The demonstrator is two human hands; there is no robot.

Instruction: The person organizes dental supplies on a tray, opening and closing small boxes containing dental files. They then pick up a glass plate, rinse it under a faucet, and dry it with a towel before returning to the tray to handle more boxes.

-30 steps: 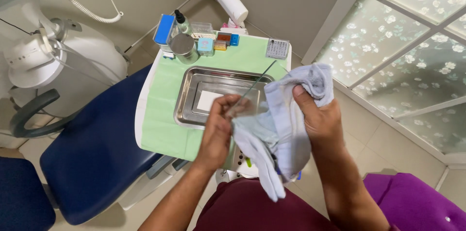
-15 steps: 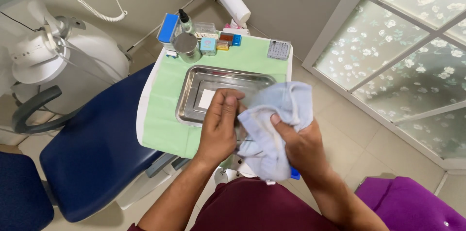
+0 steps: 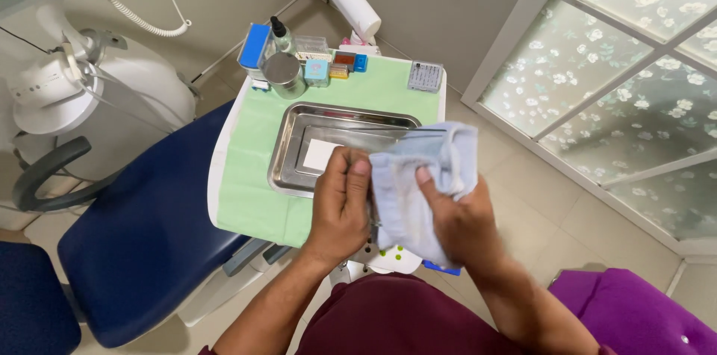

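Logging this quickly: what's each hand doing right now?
Left hand: closed, gripping the edge of the pale blue cloth.
Right hand: closed on the same cloth.

I am looking into a dental clinic: a blue dental chair (image 3: 142, 250), a bracket bench (image 3: 246, 176) with green liner, a steel instrument tray (image 3: 287, 153), and a delivery unit (image 3: 89, 101) with coiled hose.

hands (image 3: 340, 202), pale blue cloth (image 3: 418, 176), steel tray (image 3: 287, 150)
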